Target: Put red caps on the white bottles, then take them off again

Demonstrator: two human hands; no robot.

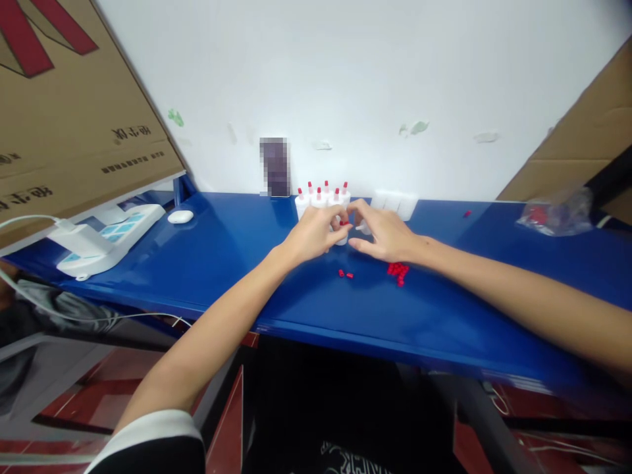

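Note:
My left hand [318,232] is closed, thumb and forefinger pinching a small red cap [344,224]. Just beneath it shows part of a white bottle [342,239], mostly covered by the fingers. Facing it, my right hand [382,235] is curved with thumb and forefinger apart. In that gap a white nozzle-like piece [364,228] shows; whether the other fingers touch it is hidden. Behind my left hand stand several white bottles [301,205] with red-capped tips. Two loose red caps [345,274] lie in front of the hands, and a pile of red caps [397,271] lies below my right wrist.
White bottle-like objects [405,205] are behind my right hand on the blue table [217,263]. At the left are a power strip [133,230] and a white rounded case [180,216]. A clear plastic bag [557,212] lies far right. Cardboard [74,112] stands at both sides.

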